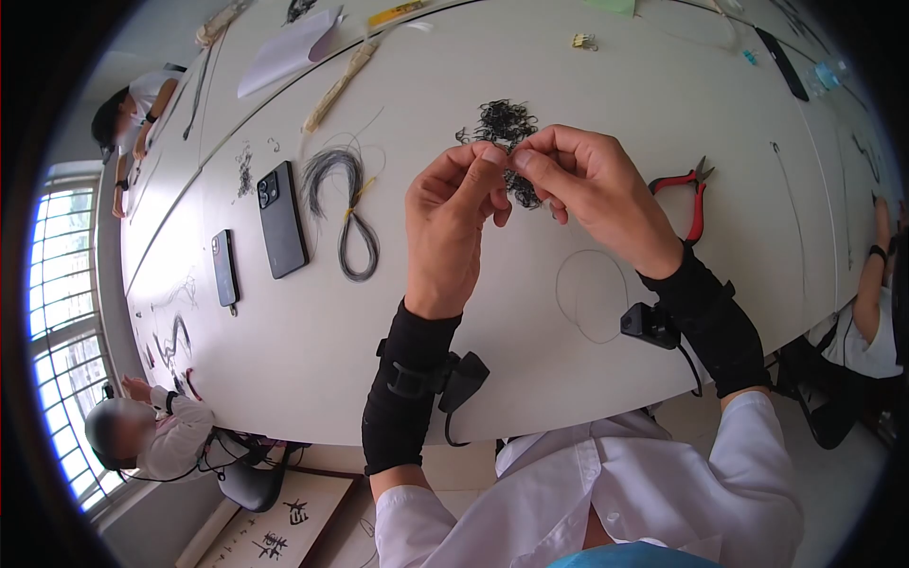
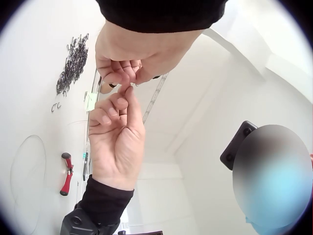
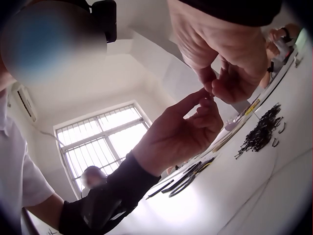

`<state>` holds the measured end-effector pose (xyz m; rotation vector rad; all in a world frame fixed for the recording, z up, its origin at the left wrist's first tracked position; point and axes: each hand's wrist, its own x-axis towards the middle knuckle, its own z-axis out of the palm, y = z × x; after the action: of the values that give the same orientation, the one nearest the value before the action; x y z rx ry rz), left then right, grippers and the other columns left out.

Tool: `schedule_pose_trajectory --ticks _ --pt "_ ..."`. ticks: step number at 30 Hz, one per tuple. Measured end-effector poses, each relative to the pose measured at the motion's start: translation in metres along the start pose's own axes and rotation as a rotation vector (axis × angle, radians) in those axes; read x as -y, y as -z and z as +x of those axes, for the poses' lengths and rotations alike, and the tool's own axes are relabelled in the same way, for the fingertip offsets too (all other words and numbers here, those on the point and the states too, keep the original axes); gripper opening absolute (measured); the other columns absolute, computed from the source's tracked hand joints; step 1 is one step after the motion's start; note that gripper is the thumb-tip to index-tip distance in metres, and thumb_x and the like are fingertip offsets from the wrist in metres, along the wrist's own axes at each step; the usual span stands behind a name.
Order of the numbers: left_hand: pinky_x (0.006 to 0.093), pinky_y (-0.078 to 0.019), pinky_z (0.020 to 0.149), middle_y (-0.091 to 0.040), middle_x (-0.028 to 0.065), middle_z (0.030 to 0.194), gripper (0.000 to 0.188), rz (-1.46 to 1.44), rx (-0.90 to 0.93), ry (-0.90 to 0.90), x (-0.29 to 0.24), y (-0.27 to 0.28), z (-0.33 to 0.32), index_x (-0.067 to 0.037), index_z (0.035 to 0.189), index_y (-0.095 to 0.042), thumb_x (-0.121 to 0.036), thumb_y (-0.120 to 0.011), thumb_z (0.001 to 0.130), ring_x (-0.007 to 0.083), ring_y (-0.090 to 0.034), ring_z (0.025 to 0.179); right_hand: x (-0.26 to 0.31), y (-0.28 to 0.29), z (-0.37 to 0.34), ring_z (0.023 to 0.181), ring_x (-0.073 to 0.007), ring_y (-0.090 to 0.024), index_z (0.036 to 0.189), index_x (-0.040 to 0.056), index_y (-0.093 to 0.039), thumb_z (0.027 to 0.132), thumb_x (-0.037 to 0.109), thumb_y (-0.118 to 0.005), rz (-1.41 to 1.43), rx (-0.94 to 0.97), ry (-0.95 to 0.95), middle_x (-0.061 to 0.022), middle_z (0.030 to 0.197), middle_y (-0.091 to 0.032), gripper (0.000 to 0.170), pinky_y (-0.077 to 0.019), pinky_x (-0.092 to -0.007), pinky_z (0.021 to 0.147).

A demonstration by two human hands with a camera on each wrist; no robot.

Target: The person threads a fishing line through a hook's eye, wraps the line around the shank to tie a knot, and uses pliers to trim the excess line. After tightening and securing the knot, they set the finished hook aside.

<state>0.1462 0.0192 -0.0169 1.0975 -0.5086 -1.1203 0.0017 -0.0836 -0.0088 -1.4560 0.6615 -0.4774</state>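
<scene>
Facing the counter with both arms stretched forward, a person in a white shirt works bare-handed. In the head view, the left hand and right hand meet at the fingertips, each grip closed to a thumb-and-finger pinch. Between them seems to be a tiny piece, too small and too covered for me to identify. Beyond the hands, partly hidden by them, lies a heap of small dark bent pieces. To the left, a looped bundle of grey wire lies near a large dark phone; to the right, red-handled pliers lie untouched.

From the left wrist, the left hand appears above and the right below, tips together, the right hand's other fingers loosely curled. The heap sits apart from them on the counter, with two loose hook-shaped pieces beside it.

From the right wrist, the same pinch shows against a barred window, the heap off to one side. Judging by its size, many pieces are done and one is in hand; the bundle may be unused stock, but I cannot tell how much is left.
</scene>
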Motion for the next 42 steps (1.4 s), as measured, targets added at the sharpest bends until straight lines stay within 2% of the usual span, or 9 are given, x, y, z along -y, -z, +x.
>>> schedule_pose_trajectory --ticks 12,26,29,32,35,38,42 --pt "0.0249 -0.0453 0.063 -0.061 0.0004 0.081 0.018 0.005 0.006 0.011 0.004 0.000 0.001 -0.003 0.104 -0.067 -0.020 -0.063 0.104 0.0087 -0.056 0.069 0.001 -0.001 -0.001 0.058 -0.0046 -0.053 0.102 -0.0007 -0.070 0.102 0.025 -0.065 -0.001 -0.001 -0.002 0.0004 0.072 -0.064 0.026 -0.0443 -0.0219 0.053" --pt "0.0248 -0.0451 0.063 -0.061 0.0007 0.079 0.016 0.022 0.006 0.015 0.005 0.001 0.002 -0.002 0.103 -0.067 -0.018 -0.064 0.103 0.0091 -0.056 0.069 -0.002 0.002 0.000 0.059 -0.0049 -0.053 0.102 -0.0017 -0.070 0.102 0.024 -0.064 -0.017 0.020 -0.001 0.0007 0.073 -0.064 0.027 -0.0443 -0.0212 0.055" --pt "0.0250 -0.0450 0.063 -0.061 0.0005 0.080 0.017 0.056 0.010 0.006 0.004 0.001 0.002 -0.002 0.102 -0.066 -0.019 -0.064 0.102 0.0089 -0.056 0.068 0.000 0.004 0.000 0.062 -0.0058 -0.057 0.103 -0.0022 -0.070 0.102 0.024 -0.064 -0.033 0.045 -0.015 -0.0002 0.075 -0.067 0.027 -0.0460 -0.0215 0.058" --pt "0.0250 -0.0445 0.062 -0.061 0.0003 0.081 0.018 0.170 0.016 -0.016 0.002 0.001 0.002 -0.001 0.102 -0.066 -0.018 -0.064 0.102 0.0083 -0.055 0.067 -0.006 0.005 0.002 0.072 -0.0089 -0.064 0.105 -0.0025 -0.070 0.101 0.023 -0.065 -0.076 0.009 0.051 -0.0030 0.082 -0.071 0.026 -0.0508 -0.0237 0.065" --pt "0.0245 -0.0436 0.060 -0.061 0.0003 0.080 0.018 0.331 0.036 -0.019 -0.003 0.001 0.002 0.001 0.102 -0.066 -0.018 -0.065 0.102 0.0074 -0.054 0.067 -0.007 0.009 0.007 0.083 -0.0131 -0.068 0.106 -0.0021 -0.071 0.100 0.021 -0.065 -0.116 -0.029 0.209 -0.0060 0.089 -0.073 0.025 -0.0546 -0.0279 0.075" --pt "0.0237 -0.0429 0.058 -0.060 0.0003 0.079 0.020 0.436 0.060 -0.014 -0.008 -0.002 -0.001 0.003 0.103 -0.066 -0.017 -0.065 0.102 0.0069 -0.054 0.067 -0.001 0.012 0.005 0.088 -0.0159 -0.069 0.105 -0.0010 -0.071 0.099 0.021 -0.066 -0.206 0.022 0.257 -0.0072 0.092 -0.074 0.024 -0.0557 -0.0310 0.081" --pt "0.0229 -0.0428 0.058 -0.060 0.0009 0.078 0.022 0.522 0.115 0.024 -0.017 -0.003 -0.002 0.004 0.103 -0.065 -0.018 -0.066 0.102 0.0067 -0.054 0.067 0.004 0.016 0.004 0.089 -0.0172 -0.069 0.104 0.0000 -0.071 0.099 0.022 -0.066 -0.290 0.054 0.267 -0.0070 0.091 -0.074 0.023 -0.0557 -0.0320 0.082"
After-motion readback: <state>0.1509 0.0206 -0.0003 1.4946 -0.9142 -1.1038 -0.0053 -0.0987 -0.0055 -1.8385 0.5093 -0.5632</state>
